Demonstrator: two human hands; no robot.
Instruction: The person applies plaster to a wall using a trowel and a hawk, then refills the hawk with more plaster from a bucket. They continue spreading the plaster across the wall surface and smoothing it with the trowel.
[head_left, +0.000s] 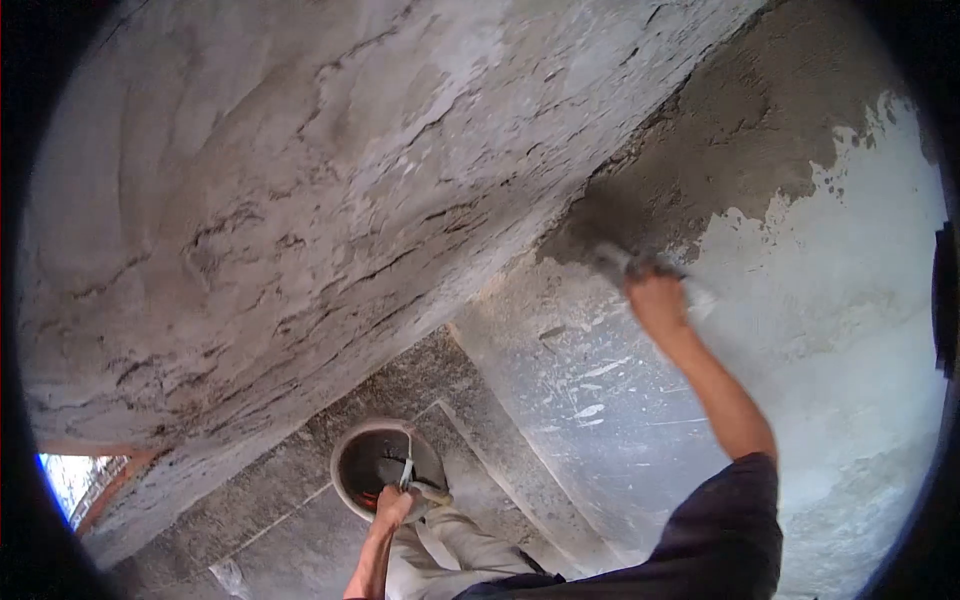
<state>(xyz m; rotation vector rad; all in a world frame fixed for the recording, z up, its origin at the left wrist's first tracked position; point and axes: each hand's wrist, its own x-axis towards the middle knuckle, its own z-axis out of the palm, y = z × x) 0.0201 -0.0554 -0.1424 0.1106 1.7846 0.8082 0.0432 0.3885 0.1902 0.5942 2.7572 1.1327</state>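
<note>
My right hand (657, 295) is closed round the handle of a trowel (610, 250), whose blade is smeared by motion against the wall on the right. Dark wet plaster (700, 170) covers the wall above and around the blade. Low in the view, my left hand (394, 503) grips a light-coloured handle (406, 473) over a round bucket (340, 478). The bucket holds dark grey material; what the lower end of that handle joins is hard to make out.
A rough plastered surface (250, 230) fills the upper left and meets the right wall at a diagonal corner. Pale, uncoated wall (840, 320) lies at the right. Below are a grey floor (270, 540), my legs and a bright opening (78, 482) at the lower left.
</note>
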